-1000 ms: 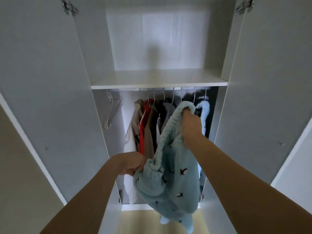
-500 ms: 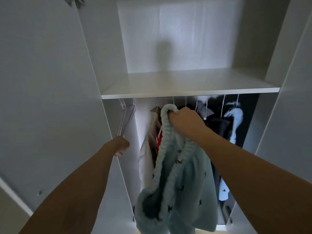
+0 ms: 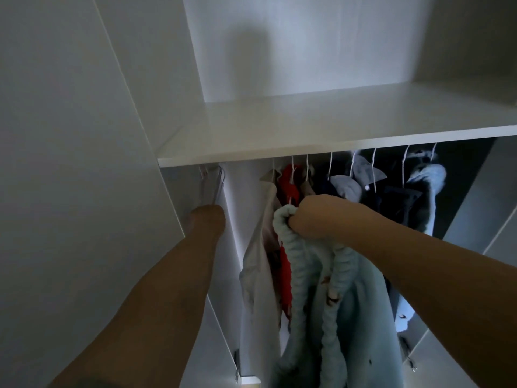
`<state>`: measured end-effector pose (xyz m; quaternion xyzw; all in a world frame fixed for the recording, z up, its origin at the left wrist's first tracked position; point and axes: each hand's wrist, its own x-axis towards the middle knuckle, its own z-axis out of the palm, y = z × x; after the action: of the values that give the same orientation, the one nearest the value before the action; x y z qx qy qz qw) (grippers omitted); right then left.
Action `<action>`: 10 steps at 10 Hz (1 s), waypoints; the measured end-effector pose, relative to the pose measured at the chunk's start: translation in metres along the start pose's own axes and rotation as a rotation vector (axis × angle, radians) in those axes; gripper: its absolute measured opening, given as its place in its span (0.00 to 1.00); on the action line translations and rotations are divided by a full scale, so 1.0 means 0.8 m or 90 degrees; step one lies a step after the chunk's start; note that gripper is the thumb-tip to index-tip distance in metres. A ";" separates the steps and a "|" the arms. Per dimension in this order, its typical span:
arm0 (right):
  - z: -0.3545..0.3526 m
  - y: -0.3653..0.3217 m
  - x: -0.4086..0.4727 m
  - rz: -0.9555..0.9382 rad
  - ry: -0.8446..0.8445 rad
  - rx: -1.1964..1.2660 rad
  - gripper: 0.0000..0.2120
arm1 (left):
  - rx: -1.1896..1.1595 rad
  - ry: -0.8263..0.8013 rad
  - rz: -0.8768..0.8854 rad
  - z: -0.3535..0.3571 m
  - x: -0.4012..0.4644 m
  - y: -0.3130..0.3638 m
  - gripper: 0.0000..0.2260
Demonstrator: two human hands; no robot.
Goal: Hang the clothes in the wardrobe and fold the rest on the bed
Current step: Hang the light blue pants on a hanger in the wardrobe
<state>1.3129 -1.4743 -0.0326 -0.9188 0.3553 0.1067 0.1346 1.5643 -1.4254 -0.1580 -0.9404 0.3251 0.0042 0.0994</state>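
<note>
My right hand grips the ribbed edge of a light blue fleece garment, which hangs down in front of the open wardrobe. My left hand reaches up to the empty pale hangers at the far left of the rail. Its fingers are hidden behind the wrist, so its hold on a hanger cannot be made out. Several clothes hang on the rail: a beige one, a red one, dark ones and a light blue one.
A white shelf crosses the wardrobe just above the rail. The open left door stands close beside my left arm, and the right door frames the other side.
The view has closed in on the wardrobe. My left hand let go of the fleece garment and rose to the empty hangers at the left. My right hand keeps its grip on the garment.
</note>
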 end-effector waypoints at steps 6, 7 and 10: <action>0.014 -0.027 0.070 0.011 -0.138 -0.014 0.18 | 0.051 0.031 -0.056 0.032 0.092 -0.004 0.15; 0.013 -0.017 0.073 0.002 -0.127 -0.044 0.15 | -0.090 0.017 -0.093 0.025 0.089 0.004 0.13; 0.030 0.018 0.065 0.052 0.017 0.082 0.13 | -0.389 0.158 -0.128 0.012 0.038 0.046 0.14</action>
<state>1.3385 -1.5098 -0.0728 -0.8943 0.4005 0.0769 0.1841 1.5662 -1.4702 -0.1760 -0.9474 0.2238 -0.0231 -0.2277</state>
